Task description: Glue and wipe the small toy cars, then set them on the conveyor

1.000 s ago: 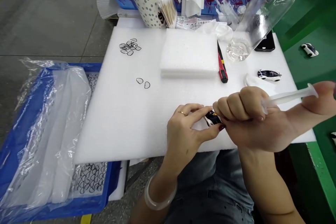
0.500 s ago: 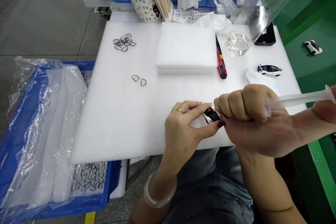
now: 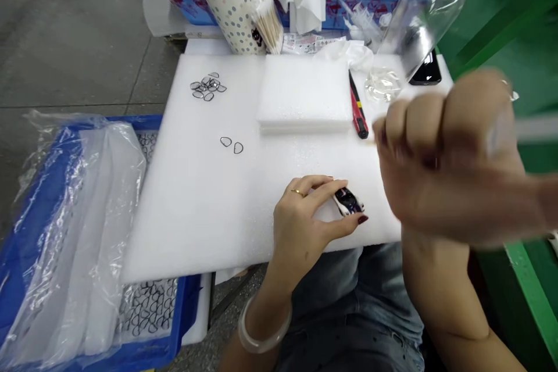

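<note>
My left hand [image 3: 300,221] pinches a small white and dark toy car [image 3: 347,201] between thumb and fingers, on the white foam board [image 3: 187,203] near its front edge. My right hand [image 3: 453,157] is raised close to the camera at the right, its fingers curled round a translucent syringe [image 3: 536,128], both blurred. A gap separates the right hand from the car. Two thin black rings [image 3: 225,142] lie left of the car, and a small pile of similar rings [image 3: 208,86] is farther back.
Behind are a foam block [image 3: 306,90], a red cutter [image 3: 359,113], a tilted clear bottle [image 3: 418,17], a phone [image 3: 427,70], cotton swabs [image 3: 270,23] and a dotted cup [image 3: 226,6]. A blue crate [image 3: 187,302] with plastic-wrapped sheets stands at the left.
My right hand has lifted away from the toy car, up and to the right, with the syringe. My left hand keeps its hold on the car. The view has shifted slightly.
</note>
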`<act>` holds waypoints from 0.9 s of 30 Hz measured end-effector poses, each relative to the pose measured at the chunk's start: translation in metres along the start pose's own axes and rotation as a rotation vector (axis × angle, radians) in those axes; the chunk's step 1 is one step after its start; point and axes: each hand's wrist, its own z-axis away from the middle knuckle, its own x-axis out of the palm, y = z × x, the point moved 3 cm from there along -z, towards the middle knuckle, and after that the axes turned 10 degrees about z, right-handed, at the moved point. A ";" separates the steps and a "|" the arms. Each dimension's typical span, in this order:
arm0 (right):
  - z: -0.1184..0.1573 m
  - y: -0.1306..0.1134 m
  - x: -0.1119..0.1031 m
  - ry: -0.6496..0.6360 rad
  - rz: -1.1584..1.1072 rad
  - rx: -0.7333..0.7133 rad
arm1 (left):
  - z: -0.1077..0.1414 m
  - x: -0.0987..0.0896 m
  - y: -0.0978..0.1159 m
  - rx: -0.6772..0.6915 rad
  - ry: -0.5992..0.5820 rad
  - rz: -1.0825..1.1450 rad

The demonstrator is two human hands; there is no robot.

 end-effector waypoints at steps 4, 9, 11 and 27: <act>-0.056 0.029 0.038 -0.030 -0.322 0.213 | 0.007 -0.002 -0.002 0.089 -0.115 -0.102; -0.035 0.089 -0.004 0.192 -0.086 0.147 | 0.010 0.002 -0.002 0.141 -0.180 -0.179; -0.009 0.111 -0.035 0.263 0.218 0.243 | 0.011 0.005 0.000 0.134 -0.184 -0.192; 0.028 0.142 -0.068 -0.015 0.766 0.577 | -0.062 -0.129 -0.067 0.034 0.039 -0.590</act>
